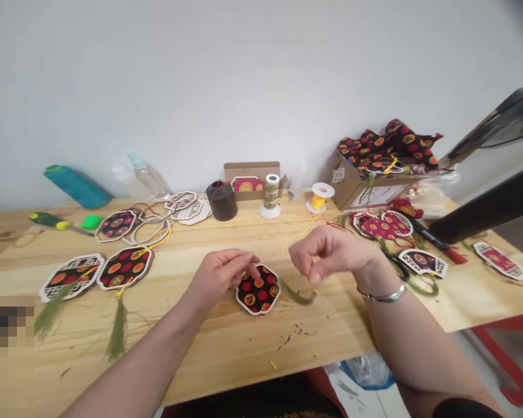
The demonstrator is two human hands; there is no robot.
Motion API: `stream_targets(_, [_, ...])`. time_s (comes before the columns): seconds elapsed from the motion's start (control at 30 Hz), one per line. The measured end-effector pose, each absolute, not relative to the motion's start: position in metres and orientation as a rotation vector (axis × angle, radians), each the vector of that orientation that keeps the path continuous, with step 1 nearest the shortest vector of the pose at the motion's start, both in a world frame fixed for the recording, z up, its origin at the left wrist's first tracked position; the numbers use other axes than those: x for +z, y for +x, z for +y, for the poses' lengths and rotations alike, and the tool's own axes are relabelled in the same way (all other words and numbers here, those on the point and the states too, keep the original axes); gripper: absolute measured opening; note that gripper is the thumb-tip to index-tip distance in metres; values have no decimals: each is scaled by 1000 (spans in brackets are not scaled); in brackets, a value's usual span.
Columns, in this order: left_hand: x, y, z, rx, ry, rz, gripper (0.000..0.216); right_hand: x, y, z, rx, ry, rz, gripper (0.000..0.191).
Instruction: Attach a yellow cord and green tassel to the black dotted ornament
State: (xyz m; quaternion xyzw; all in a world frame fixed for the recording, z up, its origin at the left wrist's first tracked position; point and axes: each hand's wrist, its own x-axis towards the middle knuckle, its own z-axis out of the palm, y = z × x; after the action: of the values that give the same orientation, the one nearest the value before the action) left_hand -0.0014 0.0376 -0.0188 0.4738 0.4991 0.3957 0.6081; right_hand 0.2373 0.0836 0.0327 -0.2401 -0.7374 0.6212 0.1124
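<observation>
Two finished ornaments (pixel 124 267) with green tassels lie at the left of the desk (pixel 244 348). Near the middle, the left hand (pixel 224 273) grasps the upper edge of a patterned ornament (pixel 258 290) lying flat, its green tassel (pixel 298 296) trailing right. The right hand (pixel 326 252) hovers just above that tassel, fingers pinched shut on something too thin to tell.

Pixelated patch (pixel 6 332) at lower left; dark bar (pixel 497 209) partly beyond the right edge
</observation>
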Motion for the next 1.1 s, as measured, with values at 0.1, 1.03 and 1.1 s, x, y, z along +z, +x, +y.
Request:
stream_targets(0.1, [-21, -2, 41, 1038, 1024, 1192, 25, 35, 243, 83, 1895, -544, -2448, 16])
stream_targets(1.03, [-21, -2, 39, 1148, 935, 1174, 26, -5, 241, 115, 139, -2174, -2333, 23])
stream_targets(1.1, [-21, -1, 39, 1152, 933, 1171, 26, -6, 240, 114, 120, -2164, -2342, 24])
